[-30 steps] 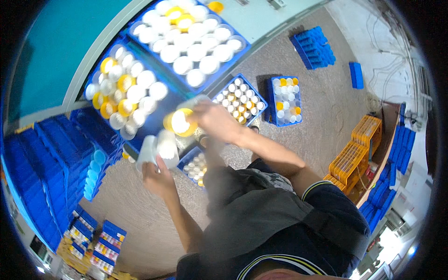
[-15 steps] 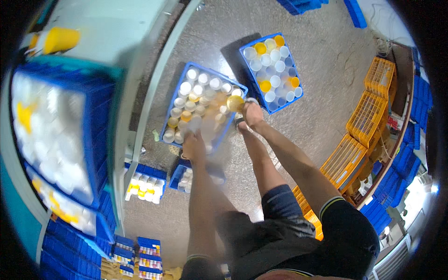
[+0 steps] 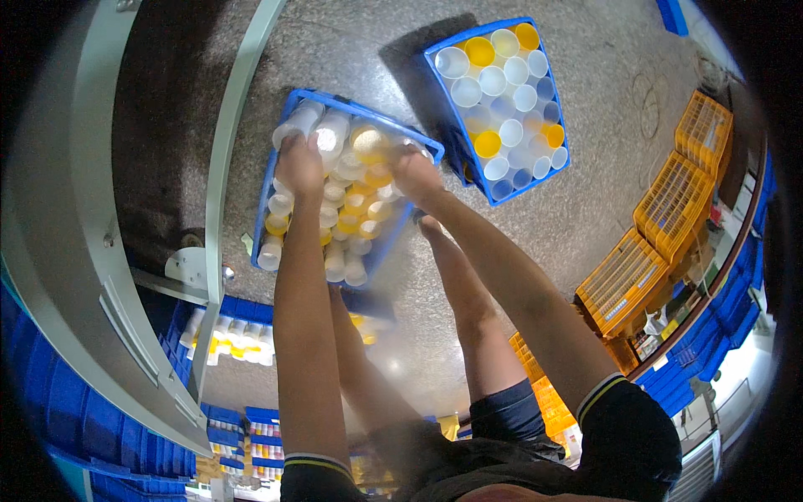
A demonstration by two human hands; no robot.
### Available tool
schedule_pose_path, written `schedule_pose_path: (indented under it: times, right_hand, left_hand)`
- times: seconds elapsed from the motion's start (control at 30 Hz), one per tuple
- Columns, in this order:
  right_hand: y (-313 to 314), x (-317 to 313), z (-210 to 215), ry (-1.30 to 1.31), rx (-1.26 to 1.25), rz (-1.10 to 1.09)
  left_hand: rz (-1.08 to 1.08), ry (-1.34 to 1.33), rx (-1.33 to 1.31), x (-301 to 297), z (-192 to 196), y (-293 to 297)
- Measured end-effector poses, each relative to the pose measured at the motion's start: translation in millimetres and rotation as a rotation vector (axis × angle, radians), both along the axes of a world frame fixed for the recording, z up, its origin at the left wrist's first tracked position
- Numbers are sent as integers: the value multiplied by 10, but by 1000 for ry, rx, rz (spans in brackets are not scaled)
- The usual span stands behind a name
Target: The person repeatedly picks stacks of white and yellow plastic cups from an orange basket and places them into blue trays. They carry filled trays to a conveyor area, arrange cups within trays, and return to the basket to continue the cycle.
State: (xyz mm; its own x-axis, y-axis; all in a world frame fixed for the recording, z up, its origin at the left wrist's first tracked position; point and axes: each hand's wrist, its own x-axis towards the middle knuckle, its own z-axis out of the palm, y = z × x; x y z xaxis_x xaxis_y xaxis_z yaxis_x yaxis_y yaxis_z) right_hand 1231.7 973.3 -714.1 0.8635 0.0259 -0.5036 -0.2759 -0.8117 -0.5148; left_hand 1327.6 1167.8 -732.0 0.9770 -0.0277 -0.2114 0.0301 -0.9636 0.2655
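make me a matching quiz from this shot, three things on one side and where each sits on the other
Things:
1. left hand
2. right hand
3. orange crates

Places:
a. stacked at the right of the floor
b. on the near crate's left end
c. on the near crate's right end, beside the second blue crate

Pairs: 1-b, 2-c, 3-a
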Motion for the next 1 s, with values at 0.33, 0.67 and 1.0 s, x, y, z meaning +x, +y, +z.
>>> schedule_pose_path:
  times: [0.33,0.67,1.0]
  right_hand:
    - [76,-65,905,113,-97,34]
    - [878,537,3484,-457,217,96]
    - [2456,1748,5009,-720,-200,850]
  left_hand:
    - [163,28,-618,-617,1044,-160]
    - [672,-295,-457,-1068,4120,1276]
    - [568,-513,-278,-440,4940,2363]
